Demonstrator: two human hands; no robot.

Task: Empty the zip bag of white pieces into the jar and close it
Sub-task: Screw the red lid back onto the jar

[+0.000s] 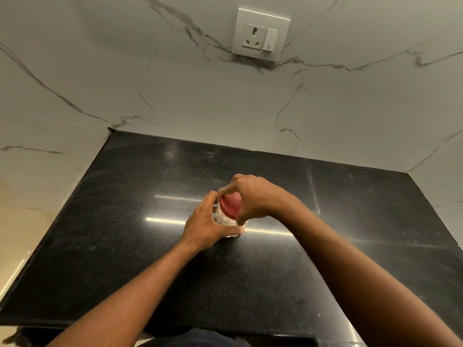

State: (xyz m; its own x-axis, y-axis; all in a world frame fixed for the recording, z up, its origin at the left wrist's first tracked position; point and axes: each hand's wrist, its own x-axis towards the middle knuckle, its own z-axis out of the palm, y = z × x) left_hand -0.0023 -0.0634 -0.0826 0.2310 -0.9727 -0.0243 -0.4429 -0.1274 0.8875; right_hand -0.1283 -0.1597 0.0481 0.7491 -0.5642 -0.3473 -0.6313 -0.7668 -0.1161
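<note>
Two hands meet at the jar [226,221], which stands upright near the centre of the countertop [125,221]. Right hand [253,199] arches over the red lid [230,206] from 3 o'clock; its fingers curl down around the lid rim and hide the far and right edges. Left hand [206,225] wraps the jar body from 9 o'clock, thumb lying across the near base and fingertips reaching behind, so most of the clear wall is covered. Between the fingers a lumpy white filling [225,220] shows through the wall; single pieces cannot be told apart. Whether the lid is fully seated cannot be told.

Lid: round, smooth, matte red. Countertop: black, speckled, polished stone with long bright light streaks; its near edge is cut off by both bare forearms and a dark garment [200,339] at 6 o'clock. Walls [100,71] at 12, 9 and 3 o'clock: pale marble-look panels with grey veins. A white socket plate [260,35] with one switch sits at 12 o'clock.
</note>
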